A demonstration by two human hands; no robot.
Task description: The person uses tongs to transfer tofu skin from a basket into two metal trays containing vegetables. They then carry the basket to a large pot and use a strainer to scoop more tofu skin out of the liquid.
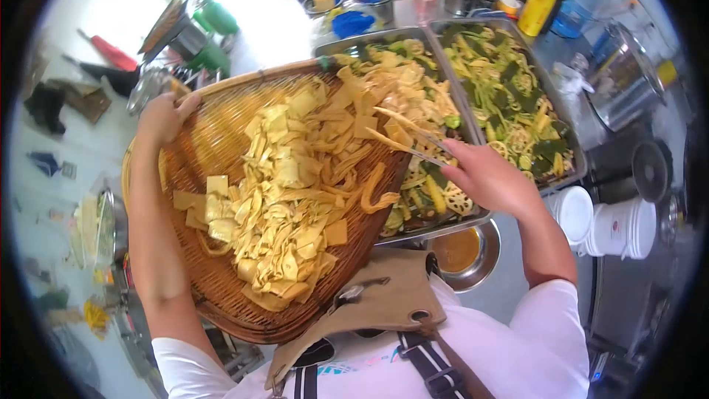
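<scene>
My left hand point(168, 114) grips the upper left rim of a wide woven bamboo basket point(221, 114), which tilts toward the trays. Yellow sheets and folded strips of what looks like tofu skin point(281, 199) fill its middle. My right hand point(484, 177) is closed around a pair of tongs point(413, 137), their pale tips apart over the basket's right edge. Beyond that edge, more of the yellow pieces point(399, 81) lie on sliced vegetables in the left metal tray point(443, 227). A curled strip point(375, 192) lies at the basket's right side.
A second metal tray point(580, 159) holds green vegetables and lotus root slices. Below the trays sits a steel bowl point(487, 258) with brown liquid. White buckets point(620, 229) stand at the right, with a blue water jug point(576, 4) behind.
</scene>
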